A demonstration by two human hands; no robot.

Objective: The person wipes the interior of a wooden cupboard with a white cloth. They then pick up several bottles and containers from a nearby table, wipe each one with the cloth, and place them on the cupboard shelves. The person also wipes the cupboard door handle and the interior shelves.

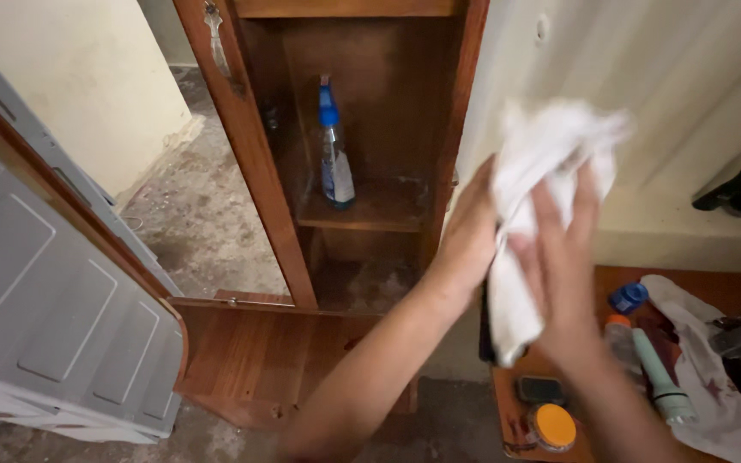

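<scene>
Both hands, left [471,236] and right [559,257], gripped a white cloth [542,171] held up beside the cabinet [259,171] with the spray bottle [334,154]; cloth looked light, limp, easy to bunch anywhere.

spray bottle [334,146]: clear, blue cap, white-blue label, cabinet shelf left of fingers | round orange-lidded tin [552,426]: below fingers
</scene>
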